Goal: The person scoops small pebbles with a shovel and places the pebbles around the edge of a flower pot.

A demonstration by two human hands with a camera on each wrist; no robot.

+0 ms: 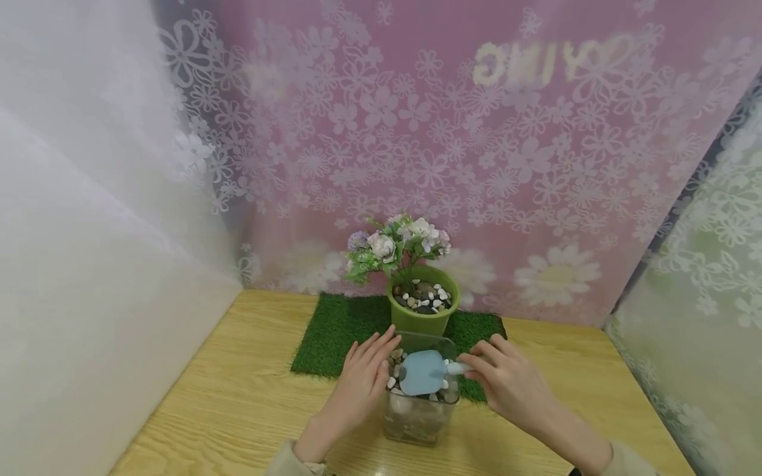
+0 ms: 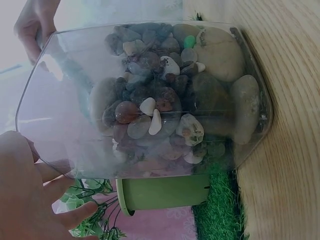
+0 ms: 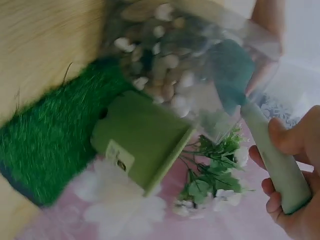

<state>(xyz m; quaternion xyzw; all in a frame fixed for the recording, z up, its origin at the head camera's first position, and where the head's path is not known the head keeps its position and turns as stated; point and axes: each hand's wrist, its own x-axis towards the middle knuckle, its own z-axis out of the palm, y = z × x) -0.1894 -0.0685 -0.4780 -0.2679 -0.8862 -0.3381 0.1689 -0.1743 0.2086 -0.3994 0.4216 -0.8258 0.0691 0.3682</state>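
A clear plastic container (image 1: 424, 423) part full of pebbles (image 2: 142, 107) stands on the table. My left hand (image 1: 360, 377) rests against the container's rim on its left side, fingers extended. With my right hand (image 1: 514, 383) I grip the pale handle of a small blue trowel (image 1: 424, 372). The trowel's blade lies inside the container mouth, face up over the stones, and no stones show on it. In the right wrist view the handle (image 3: 275, 160) lies between thumb and curled fingers.
Just behind the container, a green flowerpot (image 1: 419, 324) holds artificial flowers (image 1: 399, 244) and pebbles. It stands on a strip of artificial grass (image 1: 342, 334) on the wooden table (image 1: 238, 396). A pink floral curtain (image 1: 428, 152) hangs at the back, with pale sheets at both sides.
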